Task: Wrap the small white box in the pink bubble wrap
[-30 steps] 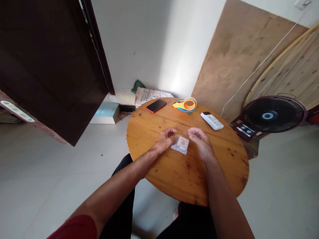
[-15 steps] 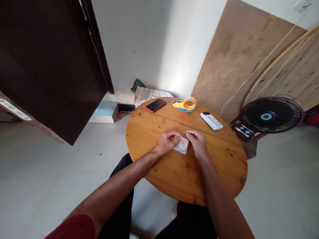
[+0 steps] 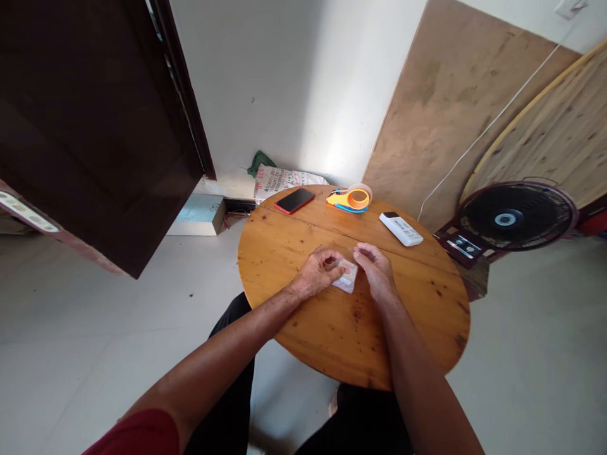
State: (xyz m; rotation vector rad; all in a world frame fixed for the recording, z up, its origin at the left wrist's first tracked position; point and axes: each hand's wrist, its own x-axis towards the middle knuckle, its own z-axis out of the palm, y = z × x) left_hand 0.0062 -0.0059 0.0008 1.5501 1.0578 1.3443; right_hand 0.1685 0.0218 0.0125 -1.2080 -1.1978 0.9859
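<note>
A small pale packet with reddish print (image 3: 347, 278) lies on the round wooden table (image 3: 332, 335) between my hands. My left hand (image 3: 321, 270) is at its left side, with thumb and fingers closed on its edge and covering part of it. Just right of the packet's far corner is my right hand (image 3: 374, 265), thumb and fingertips pinched together. Whether something thin is between those fingertips is too small to tell.
Along the table's far side are a phone with a red edge (image 3: 294, 200), an orange tape dispenser (image 3: 351, 198) and a white device (image 3: 401, 229). A black fan (image 3: 516, 217) stands beyond the right edge. A printed sack (image 3: 284, 182) lies behind the table.
My left thumb has shifted slightly over the packet, and my right fingers have moved a little. The whole view has drifted slightly.
</note>
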